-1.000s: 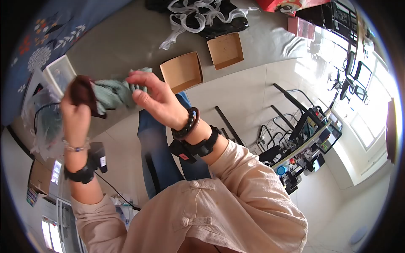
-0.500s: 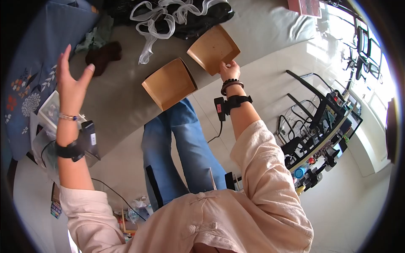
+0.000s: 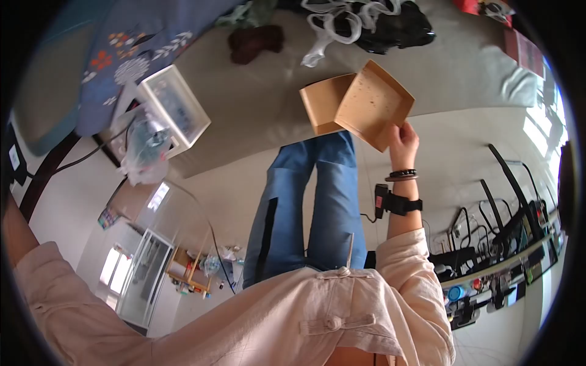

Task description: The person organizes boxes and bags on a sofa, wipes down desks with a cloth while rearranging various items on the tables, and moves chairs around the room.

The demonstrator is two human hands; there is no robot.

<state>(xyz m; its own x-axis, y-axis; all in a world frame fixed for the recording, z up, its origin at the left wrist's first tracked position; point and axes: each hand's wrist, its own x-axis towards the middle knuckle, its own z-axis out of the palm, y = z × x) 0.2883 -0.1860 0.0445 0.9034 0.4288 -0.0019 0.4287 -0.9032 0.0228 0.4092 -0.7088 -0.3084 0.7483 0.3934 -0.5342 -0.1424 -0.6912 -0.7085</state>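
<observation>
My right hand (image 3: 403, 145) is closed on the lower right corner of a shallow, open brown cardboard box (image 3: 373, 105). Small dark specks show on its inner face. It is tilted and partly covers a second brown cardboard box (image 3: 321, 102), which sits at the edge of the grey padded surface (image 3: 256, 113) above my knees. Whether the two boxes touch, I cannot tell. Of my left arm only the forearm (image 3: 17, 235) shows at the left edge; the hand itself is out of sight.
A white-rimmed bin (image 3: 194, 116) with a clear plastic bag (image 3: 146, 146) stands at the left. Farther back lie a dark brown cloth (image 3: 255, 44), a black plastic bag (image 3: 403, 30) and white translucent strips (image 3: 334, 27). Blue floral fabric (image 3: 131, 55) hangs at upper left.
The view has swung left. My left hand has gone out of view past the left edge. The box in my right hand has come across to overlap the other box.
</observation>
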